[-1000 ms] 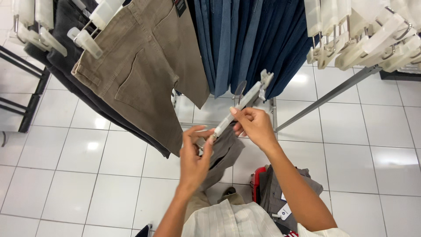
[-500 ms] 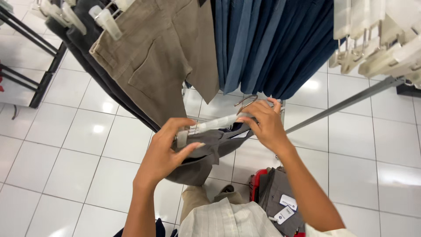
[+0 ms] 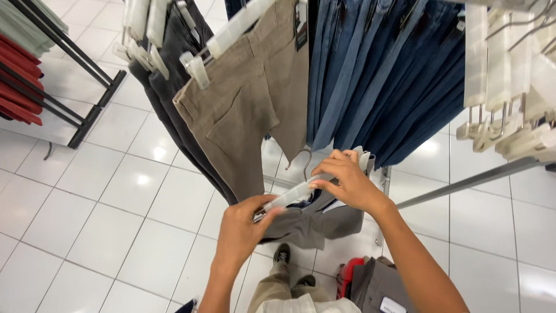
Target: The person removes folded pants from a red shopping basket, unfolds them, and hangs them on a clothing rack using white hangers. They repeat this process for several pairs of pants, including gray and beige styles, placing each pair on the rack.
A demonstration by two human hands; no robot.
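A: Shop floor, white glossy tiles (image 3: 98,232), clothes racks all round. Black rail stand (image 3: 87,122) top left w/ red tops (image 3: 17,87), blue jeans (image 3: 382,75) hanging dead ahead, tan corduroy trousers (image 3: 243,116) on a clip hanger just left of them, empty white hangers (image 3: 509,116) on the right rail.

B: And the hands?

A: Both on one white plastic clip hanger (image 3: 307,188), held roughly level between them at chest height, just under the jeans. Grey trousers (image 3: 318,223) hang off it, waistband up. Left hand (image 3: 243,232) is closed round the near clip end, thumb on top; right hand (image 3: 347,185) pinches the far end, fingers curled over the clip. So both clamped on the hanger, cloth bunched under them.

B: How'll it handle?

A: Hanger looks stiff and light, prob. brittle at the clips if twisted. Trousers are soft, floppy, some weight to them — they sag straight down and fold on themselves. I'd say not slippery; woven cloth, grips fine.

B: Where to hold?

A: By the hanger ends, as now, or the waistband right at each clip. Grab mid-leg and the rest just dangles. The metal hook (image 3: 298,162) sticks up beside the right hand; could snag on neighbouring cloth.

B: Anything below?

A: Red basket (image 3: 347,278) on the floor w/ more grey garments (image 3: 382,284), beside the person's shoe (image 3: 282,253).
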